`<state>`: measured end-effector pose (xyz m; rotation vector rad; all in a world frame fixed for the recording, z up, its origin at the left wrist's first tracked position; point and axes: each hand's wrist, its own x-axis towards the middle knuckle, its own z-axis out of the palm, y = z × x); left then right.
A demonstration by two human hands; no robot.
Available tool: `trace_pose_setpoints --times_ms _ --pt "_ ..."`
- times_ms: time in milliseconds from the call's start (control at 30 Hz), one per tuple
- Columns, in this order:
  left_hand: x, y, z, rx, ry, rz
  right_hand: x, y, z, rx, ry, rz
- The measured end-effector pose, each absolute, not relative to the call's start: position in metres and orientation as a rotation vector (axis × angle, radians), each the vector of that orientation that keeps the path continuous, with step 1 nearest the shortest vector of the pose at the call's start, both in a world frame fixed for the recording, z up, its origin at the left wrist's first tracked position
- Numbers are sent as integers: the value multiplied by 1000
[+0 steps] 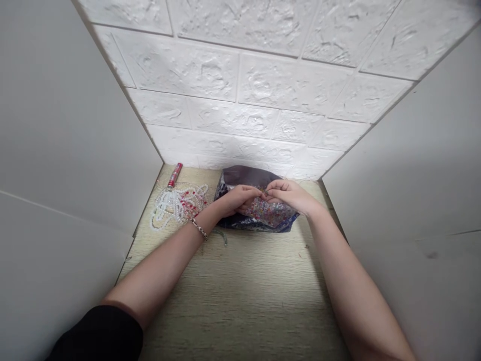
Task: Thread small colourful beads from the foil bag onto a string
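A dark bag or pouch lies wide open by the back wall, with many small, multicoloured, glassy beads inside it. Over the beads, my left hand is closed in a pinch, fingertips close to those of the other hand. My right hand reaches in from the right, also pinching, its fingertips turned toward the left. Whatever sits between the fingertips is too small to make out. A chain bracelet circles my left wrist.
Left of the bag lies a tangled heap of white, clear and red bead strands. A red tube rests behind it. A short greenish strand pokes out below my left wrist. White brick-patterned wall and grey side panels enclose the wooden tabletop.
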<state>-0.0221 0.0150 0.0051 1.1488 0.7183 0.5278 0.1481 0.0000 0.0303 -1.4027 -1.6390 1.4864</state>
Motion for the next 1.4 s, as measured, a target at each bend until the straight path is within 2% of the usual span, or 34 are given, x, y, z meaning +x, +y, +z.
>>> trace_pose_setpoints --times_ms 600,1400 --pt "-21 17 1 1148 734 540 149 2 21 -1208 -1350 1691" --pt "-22 16 1 1186 741 532 150 3 20 -1188 -1353 1686"
